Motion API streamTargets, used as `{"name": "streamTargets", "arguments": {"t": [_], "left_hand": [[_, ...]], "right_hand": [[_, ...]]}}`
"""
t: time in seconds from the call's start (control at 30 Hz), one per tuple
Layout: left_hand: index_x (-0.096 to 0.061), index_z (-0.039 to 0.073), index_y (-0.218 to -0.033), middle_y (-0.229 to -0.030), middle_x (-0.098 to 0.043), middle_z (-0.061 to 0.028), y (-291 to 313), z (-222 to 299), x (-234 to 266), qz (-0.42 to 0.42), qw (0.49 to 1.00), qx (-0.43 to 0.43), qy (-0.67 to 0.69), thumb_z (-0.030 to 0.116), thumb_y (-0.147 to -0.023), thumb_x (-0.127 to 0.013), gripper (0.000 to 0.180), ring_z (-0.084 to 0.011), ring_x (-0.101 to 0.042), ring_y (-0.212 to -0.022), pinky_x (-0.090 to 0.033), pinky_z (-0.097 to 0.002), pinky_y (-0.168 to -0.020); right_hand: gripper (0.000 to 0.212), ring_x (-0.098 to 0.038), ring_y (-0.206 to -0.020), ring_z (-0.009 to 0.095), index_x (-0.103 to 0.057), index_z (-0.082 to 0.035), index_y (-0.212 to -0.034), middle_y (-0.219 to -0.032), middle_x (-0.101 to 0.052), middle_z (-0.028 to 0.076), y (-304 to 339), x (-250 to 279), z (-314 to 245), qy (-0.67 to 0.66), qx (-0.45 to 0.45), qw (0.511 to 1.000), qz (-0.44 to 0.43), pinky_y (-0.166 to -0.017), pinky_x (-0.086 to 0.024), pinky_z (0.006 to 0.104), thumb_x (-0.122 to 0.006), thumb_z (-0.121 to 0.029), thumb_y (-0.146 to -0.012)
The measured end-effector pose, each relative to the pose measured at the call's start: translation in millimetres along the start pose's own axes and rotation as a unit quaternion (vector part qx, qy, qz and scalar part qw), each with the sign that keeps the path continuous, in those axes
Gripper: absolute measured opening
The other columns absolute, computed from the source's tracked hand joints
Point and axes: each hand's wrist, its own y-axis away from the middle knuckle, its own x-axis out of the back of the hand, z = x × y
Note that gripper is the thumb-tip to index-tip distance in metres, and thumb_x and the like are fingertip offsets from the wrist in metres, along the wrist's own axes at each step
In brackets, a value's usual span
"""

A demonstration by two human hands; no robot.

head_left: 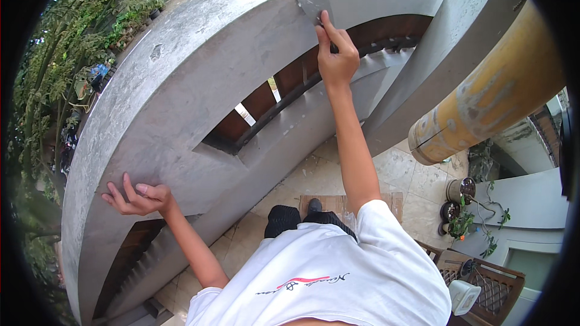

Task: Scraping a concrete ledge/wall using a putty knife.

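Right hand [336, 54] below scraper blade [314, 3]

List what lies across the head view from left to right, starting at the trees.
Trees → left hand resting on the grey concrete parapet → right hand pressing a flat scraper blade to the parapet → yellow-stained column → potted plants on the tiled floor.

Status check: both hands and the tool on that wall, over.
Right hand grips scraper blade, flat on grey parapet top. Left hand open, braced on parapet face. Nothing in the way.
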Motion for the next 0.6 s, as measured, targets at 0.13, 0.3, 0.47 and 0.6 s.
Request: {"name": "streamTargets", "arguments": {"t": [0.13, 0.3, 0.47, 0.6], "left_hand": [[-0.064, 0.001, -0.106, -0.125, -0.052, -0.0206, -0.9, -4.9, 7.5, 0.003, 1.000, -0.008, -0.010, 0.022, -0.096, -0.036, 0.036, -0.0418, -0.042, -0.126, -0.035, -0.0540, -0.105], [-0.064, 0.001, -0.105, -0.122, -0.052, -0.0215, -0.9, 1.0, 8.8, -0.013, 1.000, -0.003, -0.011, 0.022, -0.096, -0.036, 0.037, -0.0419, -0.044, -0.124, -0.035, -0.0555, -0.104], [-0.063, -0.001, -0.101, -0.115, -0.052, -0.0223, -5.0, -3.4, 9.8, 0.002, 1.000, -0.018, -0.010, 0.023, -0.094, -0.037, 0.036, -0.0394, -0.047, -0.119, -0.033, -0.0573, -0.106], [-0.063, -0.001, -0.099, -0.116, -0.052, -0.0228, -7.3, -1.2, -4.1, 0.000, 1.000, -0.019, 0.014, 0.022, -0.092, -0.038, 0.035, -0.0378, -0.046, -0.119, -0.031, -0.0568, -0.107]], "right_hand": [[0.031, -0.052, -0.055, 0.019, -0.070, -0.026, -0.113, -0.067, -0.058, 0.001, 15.2, 21.7, 1.1, 0.022, -0.036, 0.999, -0.026, -0.053, -0.043, 0.0313, -0.071, -0.019, -0.084], [0.027, -0.054, -0.057, 0.023, -0.071, -0.021, -0.112, -0.068, -0.059, 0.007, 25.1, 5.3, 12.8, -0.002, -0.029, 1.000, 0.006, -0.056, -0.044, 0.0322, -0.070, -0.018, -0.085], [0.029, -0.037, -0.061, 0.003, -0.064, -0.008, -0.122, -0.081, -0.061, -0.005, -4.5, 1.2, -11.7, -0.129, -0.063, 0.989, -0.029, -0.053, -0.032, 0.0205, -0.062, -0.012, -0.093], [0.031, -0.033, -0.059, 0.003, -0.063, -0.008, -0.123, -0.077, -0.059, -0.008, 19.9, 9.1, 30.4, -0.088, -0.043, 0.995, -0.017, -0.050, -0.029, 0.0219, -0.062, -0.019, -0.094]]}}
